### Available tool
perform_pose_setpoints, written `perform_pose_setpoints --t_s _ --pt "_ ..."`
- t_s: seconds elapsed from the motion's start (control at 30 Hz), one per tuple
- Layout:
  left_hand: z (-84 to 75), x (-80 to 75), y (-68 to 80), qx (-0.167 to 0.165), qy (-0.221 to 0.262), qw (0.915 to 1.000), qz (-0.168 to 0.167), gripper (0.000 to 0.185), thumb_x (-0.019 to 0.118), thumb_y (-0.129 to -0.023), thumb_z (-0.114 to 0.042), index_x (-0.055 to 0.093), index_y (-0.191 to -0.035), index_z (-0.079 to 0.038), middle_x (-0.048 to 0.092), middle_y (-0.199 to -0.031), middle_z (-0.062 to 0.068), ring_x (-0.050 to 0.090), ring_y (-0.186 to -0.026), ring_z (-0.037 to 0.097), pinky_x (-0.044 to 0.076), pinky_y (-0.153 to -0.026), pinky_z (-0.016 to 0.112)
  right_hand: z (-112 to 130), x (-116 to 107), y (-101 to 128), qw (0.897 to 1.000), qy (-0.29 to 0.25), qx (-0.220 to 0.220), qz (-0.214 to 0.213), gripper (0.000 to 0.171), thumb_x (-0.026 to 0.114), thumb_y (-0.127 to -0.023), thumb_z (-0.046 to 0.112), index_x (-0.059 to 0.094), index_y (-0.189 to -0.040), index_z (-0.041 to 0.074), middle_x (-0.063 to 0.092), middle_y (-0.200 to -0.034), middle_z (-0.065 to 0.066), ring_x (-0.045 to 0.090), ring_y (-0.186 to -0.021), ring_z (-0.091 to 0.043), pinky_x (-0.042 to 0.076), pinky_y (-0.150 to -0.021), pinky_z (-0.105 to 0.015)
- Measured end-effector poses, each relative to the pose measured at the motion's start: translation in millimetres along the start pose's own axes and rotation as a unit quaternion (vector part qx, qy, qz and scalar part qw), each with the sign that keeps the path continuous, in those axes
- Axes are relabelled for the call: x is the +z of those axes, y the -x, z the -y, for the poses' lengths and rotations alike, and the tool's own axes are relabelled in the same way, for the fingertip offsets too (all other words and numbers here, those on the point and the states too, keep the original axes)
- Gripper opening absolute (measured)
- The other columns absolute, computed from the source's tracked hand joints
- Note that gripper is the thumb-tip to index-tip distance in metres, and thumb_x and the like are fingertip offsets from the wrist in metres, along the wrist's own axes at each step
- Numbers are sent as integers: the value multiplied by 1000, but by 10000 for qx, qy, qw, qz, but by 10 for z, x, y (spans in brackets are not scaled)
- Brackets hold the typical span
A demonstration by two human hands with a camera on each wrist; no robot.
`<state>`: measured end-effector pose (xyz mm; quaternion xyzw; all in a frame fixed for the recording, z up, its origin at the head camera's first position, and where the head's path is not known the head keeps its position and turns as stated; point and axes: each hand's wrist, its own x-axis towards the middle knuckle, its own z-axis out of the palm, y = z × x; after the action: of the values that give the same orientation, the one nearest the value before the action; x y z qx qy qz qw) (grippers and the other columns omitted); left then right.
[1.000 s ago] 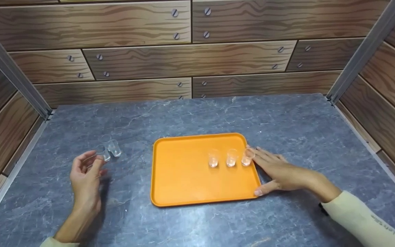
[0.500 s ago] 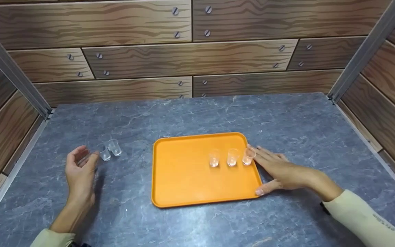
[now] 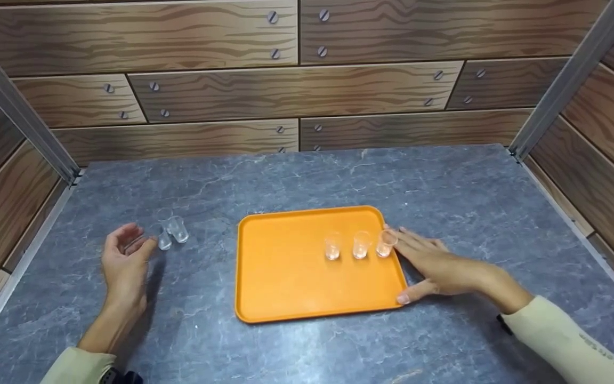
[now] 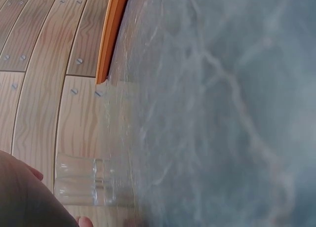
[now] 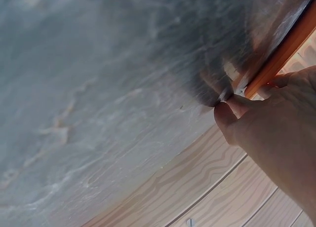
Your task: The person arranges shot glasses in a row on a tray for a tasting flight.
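Two small clear shot glasses stand close together on the grey table: a nearer glass (image 3: 164, 241) and a farther glass (image 3: 178, 230). Just left of them is my left hand (image 3: 126, 266), fingers loosely bent, thumb tip close to the nearer glass. The left wrist view also shows these glasses (image 4: 76, 180) upright beside the hand (image 4: 29, 197). My right hand (image 3: 429, 264) rests along the right edge of an orange tray (image 3: 285, 266), its thumb at the near corner. On the tray's right part stand three more shot glasses (image 3: 360, 246), the rightmost by my fingertips.
The blue-grey marbled table (image 3: 205, 346) extends around the tray. Wood-patterned panels (image 3: 296, 90) wall in the back and both sides, with metal posts (image 3: 568, 80) at the corners.
My left hand has drawn back slightly to the left from the two glasses, its thumb leaving the nearer one. My right hand and the tray have stayed in place.
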<state>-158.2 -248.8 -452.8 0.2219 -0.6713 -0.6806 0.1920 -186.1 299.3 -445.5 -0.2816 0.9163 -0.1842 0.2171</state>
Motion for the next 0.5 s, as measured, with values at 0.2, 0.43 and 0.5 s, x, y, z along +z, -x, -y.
perform_pose_setpoints --t_s 0.2,0.43,0.5 --pt "8 19 -26 -68 18 9999 77 41 67 -91 3 54 -126 -13 56 -127 7 55 -112 13 51 -85 13 -4 -3 3 9999 89 -41 -69 117 71 -82 70 3 -166 25 0 -173 -6 0 -158 -37 2 -113 -80" --pt "34 40 -58 -184 74 9996 219 43 72 -91 -1 55 -131 -7 58 -128 10 55 -112 14 51 -85 12 -12 16 8 9999 -10 -72 -93 117 72 -82 69 3 -166 25 0 -173 -5 0 -158 -37 2 -112 -81" --pt "42 45 -67 -201 79 9994 252 43 74 -91 -3 56 -131 -7 59 -127 10 55 -111 14 51 -84 12 -14 20 9 9999 -41 -74 -88 117 72 -83 69 3 -166 26 0 -173 -4 0 -158 -36 2 -112 -81"
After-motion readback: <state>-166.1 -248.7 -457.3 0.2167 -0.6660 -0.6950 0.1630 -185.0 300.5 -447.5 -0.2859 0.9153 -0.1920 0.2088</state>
